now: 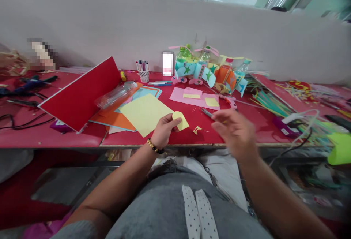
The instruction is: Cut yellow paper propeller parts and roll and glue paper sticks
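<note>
My left hand [163, 131], a beaded bracelet at its wrist, pinches a small yellow paper piece [180, 121] with one rounded edge, just above the red tabletop. My right hand [237, 133] is blurred by motion, thumb and fingers apart. Beyond its fingertips lies a pair of scissors [207, 112], its handles partly hidden by the hand. Small yellow paper scraps [196, 130] lie between my hands. A large yellow sheet [146, 112] is spread left of the piece. Farther back lies pink paper [178, 94] with yellow rectangles [212, 102] on it.
Decorated bottle models [194, 68] stand at the back beside a phone-like screen [168, 63] and a pen cup [143, 75]. A red board [82, 92] leans at left, near a clear plastic bottle [116, 95]. Colored strips [270, 103] and a white cable [304, 116] lie right.
</note>
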Tool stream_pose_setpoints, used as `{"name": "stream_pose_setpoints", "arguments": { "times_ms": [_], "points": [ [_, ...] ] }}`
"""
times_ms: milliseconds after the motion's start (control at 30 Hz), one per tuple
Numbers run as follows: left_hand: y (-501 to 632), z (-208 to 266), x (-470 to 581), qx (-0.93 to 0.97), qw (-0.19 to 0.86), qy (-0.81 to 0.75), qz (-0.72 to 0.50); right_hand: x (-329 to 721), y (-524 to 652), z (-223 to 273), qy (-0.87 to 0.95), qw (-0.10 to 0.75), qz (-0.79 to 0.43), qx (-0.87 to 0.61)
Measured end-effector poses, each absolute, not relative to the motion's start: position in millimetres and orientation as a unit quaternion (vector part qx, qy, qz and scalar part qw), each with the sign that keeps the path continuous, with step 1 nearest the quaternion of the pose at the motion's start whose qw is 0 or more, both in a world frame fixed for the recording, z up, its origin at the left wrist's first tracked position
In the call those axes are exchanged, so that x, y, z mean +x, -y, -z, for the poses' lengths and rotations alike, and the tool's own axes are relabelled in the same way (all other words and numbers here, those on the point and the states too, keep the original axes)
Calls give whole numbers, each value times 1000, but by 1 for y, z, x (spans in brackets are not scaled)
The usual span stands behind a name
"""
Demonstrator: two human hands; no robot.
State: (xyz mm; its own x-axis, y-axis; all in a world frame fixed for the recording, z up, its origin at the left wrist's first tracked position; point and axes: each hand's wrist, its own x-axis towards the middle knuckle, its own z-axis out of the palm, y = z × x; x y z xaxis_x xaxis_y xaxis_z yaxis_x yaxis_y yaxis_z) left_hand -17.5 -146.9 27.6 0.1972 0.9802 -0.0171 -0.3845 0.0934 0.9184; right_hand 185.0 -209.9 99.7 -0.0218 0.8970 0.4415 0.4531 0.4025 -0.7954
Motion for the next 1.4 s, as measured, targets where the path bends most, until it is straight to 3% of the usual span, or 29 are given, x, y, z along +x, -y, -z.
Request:
{"name": "stream_pose_setpoints", "arguments": {
  "times_ms": [133, 233, 833, 1233, 1400],
  "points": [
    [155, -36, -4, 438, 656, -349, -506, 163, 191, -61, 648, 433, -381, -498],
    [158, -37, 1, 442, 661, -350, -495, 156, 185, -43, 642, 416, -410, -497],
    [137, -32, -3, 511, 621, -362, -471, 179, 195, -26, 615, 433, -382, -537],
    [118, -33, 15, 539, 639, -342, -428, 192, 165, -28, 573, 469, -430, -517],
    [96, -38, 17, 601, 602, -354, -389, 223, 139, -41, 590, 423, -413, -550]
  ]
}}
